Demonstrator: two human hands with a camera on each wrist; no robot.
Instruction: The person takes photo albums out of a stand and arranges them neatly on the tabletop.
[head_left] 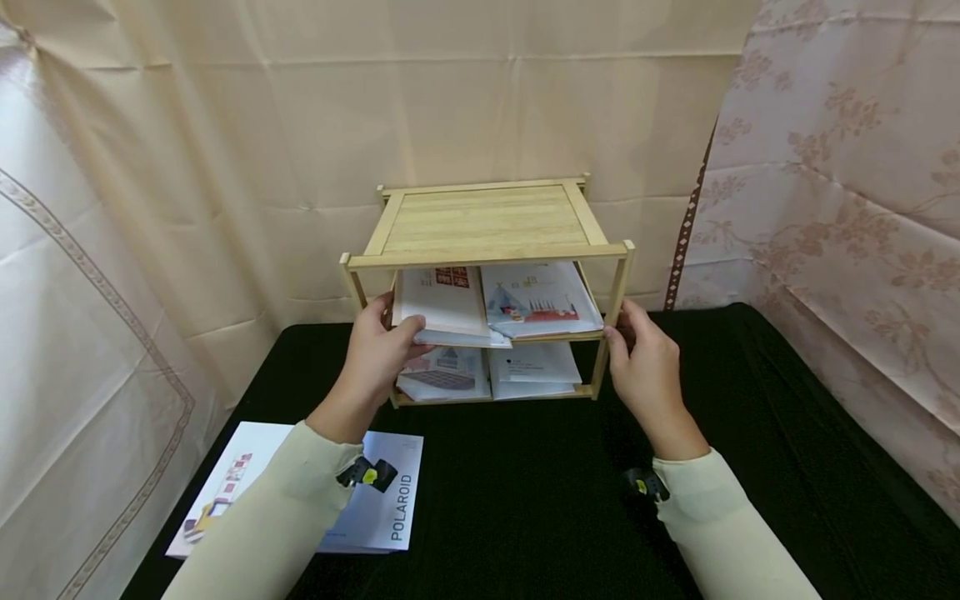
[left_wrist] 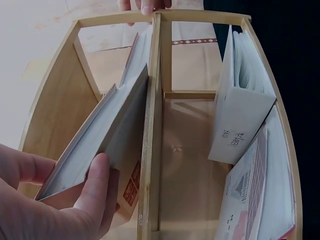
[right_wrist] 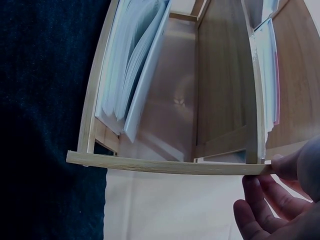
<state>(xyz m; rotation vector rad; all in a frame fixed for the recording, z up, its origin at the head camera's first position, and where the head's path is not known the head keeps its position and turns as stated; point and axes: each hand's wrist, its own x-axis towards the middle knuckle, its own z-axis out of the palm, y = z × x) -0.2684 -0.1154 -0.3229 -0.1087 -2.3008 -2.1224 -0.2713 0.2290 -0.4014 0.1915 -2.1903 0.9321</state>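
A pale wooden rack [head_left: 480,218] with a top board and two lower shelves stands on the black cloth. My left hand [head_left: 378,337] grips the front left corner of a white book [head_left: 441,302] with red squares on its cover, lying on the middle shelf. In the left wrist view the book [left_wrist: 90,140] stands tilted off the shelf board, between thumb and fingers. My right hand [head_left: 645,367] pinches the rack's front right post [head_left: 617,292] at middle-shelf height, as the right wrist view shows. Beside the gripped book lies another white book [head_left: 538,293] with a coloured picture.
On the bottom shelf lie a book with a drawing [head_left: 446,375] and a thick white album [head_left: 536,365]. A flat white box marked POLAROID [head_left: 397,492] lies at the front left, partly under my left sleeve. Beige curtains [head_left: 450,108] hang close behind the rack.
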